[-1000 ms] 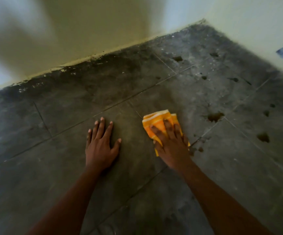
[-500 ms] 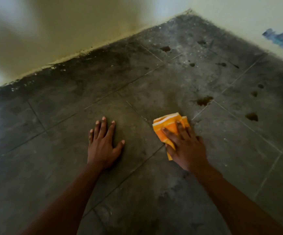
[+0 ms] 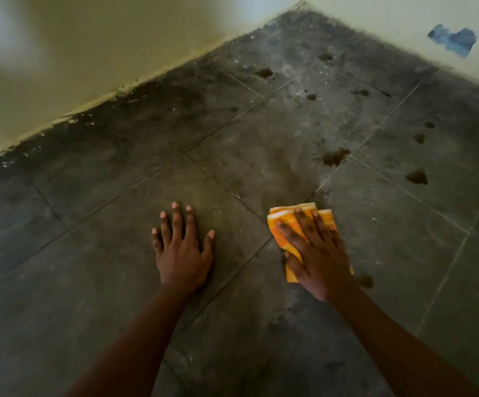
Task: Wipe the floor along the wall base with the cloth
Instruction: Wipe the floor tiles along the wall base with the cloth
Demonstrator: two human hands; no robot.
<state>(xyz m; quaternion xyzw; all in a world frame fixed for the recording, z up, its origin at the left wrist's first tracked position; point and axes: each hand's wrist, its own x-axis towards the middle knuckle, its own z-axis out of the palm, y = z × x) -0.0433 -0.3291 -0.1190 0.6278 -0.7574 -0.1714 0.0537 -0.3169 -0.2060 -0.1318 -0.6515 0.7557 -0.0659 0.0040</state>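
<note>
The folded orange cloth (image 3: 282, 224) lies flat on the grey tiled floor (image 3: 390, 239) under the right hand (image 3: 315, 253), whose straight, spread fingers press it down. Since half a second ago this grip has slid the cloth rightward across a tile joint. The left hand (image 3: 182, 247) stays flat, fingers spread, beside it. Dark stains (image 3: 334, 157) lie ahead of the cloth; the wall (image 3: 103, 53) base is well beyond.

Matt grey tiled floor (image 3: 95, 282), stained; soft orange woven cloth (image 3: 282, 224); smooth painted wall (image 3: 103, 53)
</note>
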